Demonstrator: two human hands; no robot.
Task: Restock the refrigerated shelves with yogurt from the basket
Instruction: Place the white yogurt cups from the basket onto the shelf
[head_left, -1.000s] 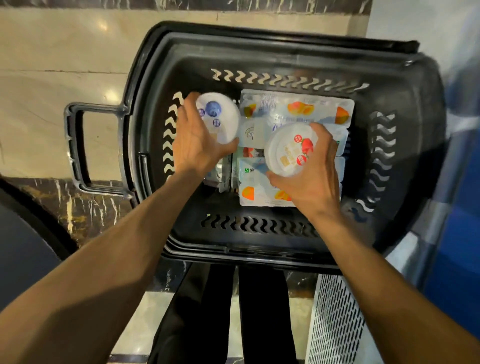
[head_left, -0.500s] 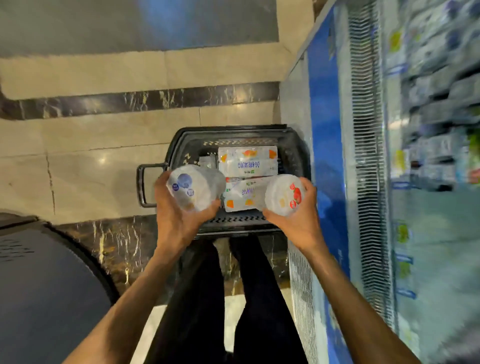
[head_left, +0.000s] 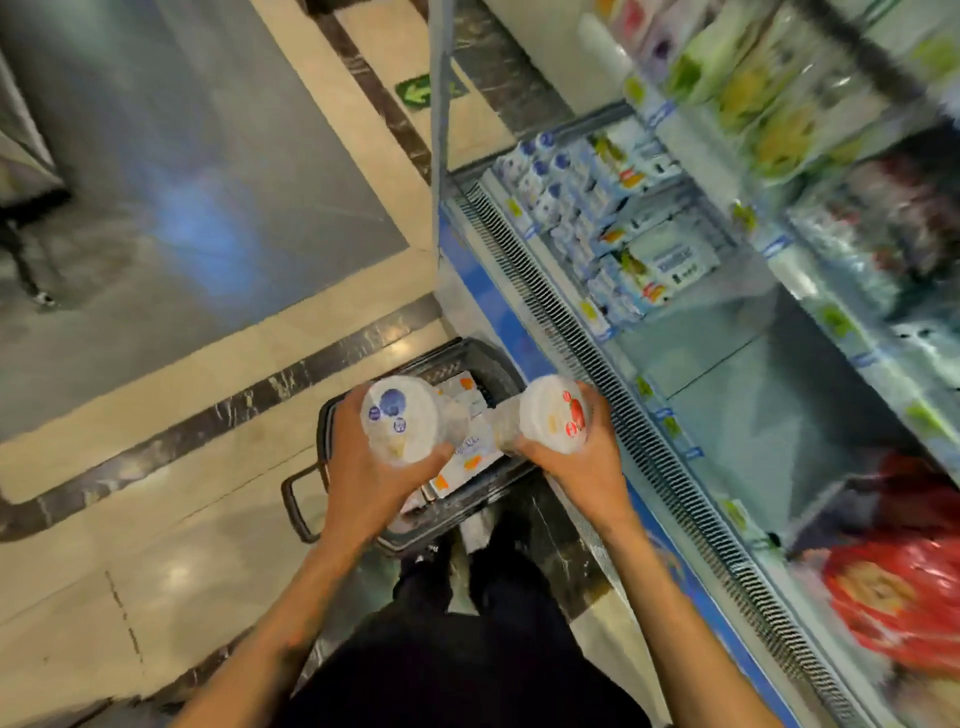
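Observation:
My left hand (head_left: 371, 480) grips a white yogurt cup with blue fruit on its lid (head_left: 399, 425). My right hand (head_left: 584, 465) grips a second white yogurt cup with red and orange marks on the lid (head_left: 553, 415). Both cups are held up above the black basket (head_left: 410, 530), which stands on the floor below and still holds several flat yogurt packs (head_left: 470, 460). To the right runs the refrigerated case, whose lower shelf (head_left: 727, 374) has a bare stretch beside rows of white and blue yogurt packs (head_left: 597, 218).
A grille (head_left: 649, 447) and a blue front edge run along the case next to my right hand. Red bagged goods (head_left: 904, 597) lie low at the right. Upper shelves carry green and yellow packs (head_left: 763, 93). Tiled floor stretches to the left.
Both hands have lifted their cups out of the basket and higher. My view has swung right and up, so the basket looks smaller and the refrigerated shelves have come into sight.

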